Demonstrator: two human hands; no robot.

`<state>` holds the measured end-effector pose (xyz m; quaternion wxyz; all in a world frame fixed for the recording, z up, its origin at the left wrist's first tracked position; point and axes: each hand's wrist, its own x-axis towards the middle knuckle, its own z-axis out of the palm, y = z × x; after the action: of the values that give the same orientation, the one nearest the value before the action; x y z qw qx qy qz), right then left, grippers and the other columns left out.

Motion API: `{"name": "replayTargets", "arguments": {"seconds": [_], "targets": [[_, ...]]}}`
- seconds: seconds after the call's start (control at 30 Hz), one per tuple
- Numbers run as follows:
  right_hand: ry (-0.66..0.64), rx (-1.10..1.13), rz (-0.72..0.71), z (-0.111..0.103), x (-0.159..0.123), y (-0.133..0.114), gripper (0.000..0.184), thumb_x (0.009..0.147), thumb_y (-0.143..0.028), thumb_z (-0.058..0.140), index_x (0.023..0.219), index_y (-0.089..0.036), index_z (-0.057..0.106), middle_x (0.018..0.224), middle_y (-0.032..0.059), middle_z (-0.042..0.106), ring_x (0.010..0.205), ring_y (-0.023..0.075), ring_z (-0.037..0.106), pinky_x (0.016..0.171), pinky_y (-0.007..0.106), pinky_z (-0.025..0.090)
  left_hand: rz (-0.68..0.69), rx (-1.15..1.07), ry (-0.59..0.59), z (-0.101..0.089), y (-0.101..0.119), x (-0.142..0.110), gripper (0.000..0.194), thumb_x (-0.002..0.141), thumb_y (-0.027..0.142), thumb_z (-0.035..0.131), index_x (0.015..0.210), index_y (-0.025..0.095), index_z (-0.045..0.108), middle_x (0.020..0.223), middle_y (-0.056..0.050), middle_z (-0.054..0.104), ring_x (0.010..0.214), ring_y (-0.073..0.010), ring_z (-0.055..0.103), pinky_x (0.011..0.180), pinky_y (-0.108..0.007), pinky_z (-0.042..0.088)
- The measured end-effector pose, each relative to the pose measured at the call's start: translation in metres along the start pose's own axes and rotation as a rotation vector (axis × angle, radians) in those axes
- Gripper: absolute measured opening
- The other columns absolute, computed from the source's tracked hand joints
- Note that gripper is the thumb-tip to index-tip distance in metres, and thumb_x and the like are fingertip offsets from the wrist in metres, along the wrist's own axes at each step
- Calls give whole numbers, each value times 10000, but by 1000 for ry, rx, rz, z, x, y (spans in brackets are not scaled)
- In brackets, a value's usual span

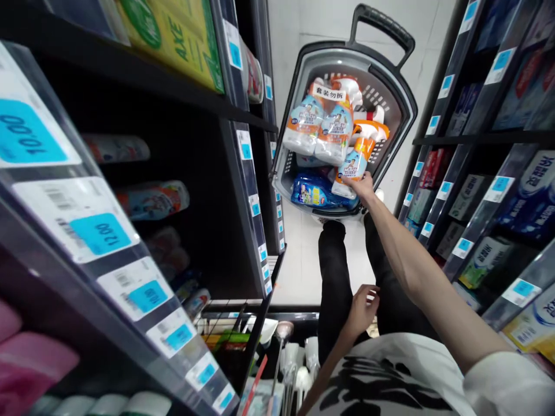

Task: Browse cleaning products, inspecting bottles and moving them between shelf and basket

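Observation:
My right hand (362, 188) reaches into a grey shopping basket (299, 72), its fingers closed round the lower part of a spray bottle (353, 162) with an orange and white trigger head. Beside that bottle lies a pair of similar spray bottles (318, 124), bundled under a white label strip. A blue pack (318, 190) rests at the near end of the basket, partly beneath the held bottle. My left hand (363, 309) hangs by my thigh, fingers loosely bent and slightly apart, with nothing visible in it.
Dark shelving with price tags (97, 228) rises close on the left, holding bottles (156, 199) and a yellow-green AXE pack (173, 40). More shelves (468, 138) with boxed goods flank the right. The basket's black handle (385, 26) points away over the pale floor (299, 283).

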<state>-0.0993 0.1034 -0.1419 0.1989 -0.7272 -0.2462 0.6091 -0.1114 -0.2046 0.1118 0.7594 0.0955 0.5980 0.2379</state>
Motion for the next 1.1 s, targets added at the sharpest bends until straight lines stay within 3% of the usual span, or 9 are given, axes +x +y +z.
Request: {"name": "replayTargets", "arguments": {"seconds": [0.1,0.23,0.37,0.47,0.63,0.77,0.87,1.0,1.1], "targets": [[-80,56,61,-10,-12,-11,599,654,-199,959,1126,-211,590,1064,39,815,936,194,757,977,435,627,-63,-14,-15,-12,-7,-4,233,937,251,621,1139,195,723,965,-68,766,895,-190,731,790,-294,569],[-278,150,110,-34,-47,-22,412,742,-216,901,1081,-182,668,1019,59,836,924,212,785,971,438,630,-61,-45,251,-67,-13,-1,257,917,364,633,1100,198,705,856,-40,749,836,-197,725,813,-322,565],[-267,207,33,-56,-103,-14,610,576,-223,983,1105,-194,681,1066,46,835,940,219,791,952,422,643,-40,-45,484,-114,-15,-3,334,881,460,675,1101,210,654,896,-46,729,899,-215,711,896,-370,559],[-285,224,69,-72,-153,-1,732,456,-156,1007,1114,-203,691,1046,27,835,932,229,793,930,418,648,-9,-67,521,-116,-9,-7,440,885,544,703,1162,209,641,1039,-94,749,1041,-243,712,959,-402,567],[-551,188,251,-106,-232,16,616,494,-195,1001,1051,-174,737,980,51,837,875,251,794,885,417,639,78,-328,419,-53,9,-7,688,926,670,676,1457,263,518,1590,-162,524,1406,-301,581,1043,-438,578],[-610,110,147,-137,-282,3,558,586,-289,1001,1062,-184,732,971,34,820,848,216,765,853,364,614,97,-288,530,17,31,-17,747,944,710,634,1504,233,503,1539,-169,572,1402,-326,586,1127,-478,527],[-581,103,80,-166,-308,-30,470,723,-492,933,1026,-192,736,944,28,803,824,196,742,817,325,590,171,-126,594,57,54,-39,782,936,718,641,1513,206,512,1558,-174,562,1455,-344,536,1228,-477,430],[-592,190,53,-216,-344,-91,603,803,-767,755,975,-189,743,900,48,795,896,243,754,856,362,595,307,54,519,96,97,-78,801,1004,677,551,1617,187,386,1677,-189,428,1553,-351,423,1281,-453,353],[-638,299,103,-253,-381,-136,643,863,-805,657,1012,-186,748,932,77,807,1036,298,754,939,425,593,424,149,422,122,138,-106,769,1046,641,466,1642,174,337,1627,-195,494,1504,-340,495,1248,-436,404]]}}
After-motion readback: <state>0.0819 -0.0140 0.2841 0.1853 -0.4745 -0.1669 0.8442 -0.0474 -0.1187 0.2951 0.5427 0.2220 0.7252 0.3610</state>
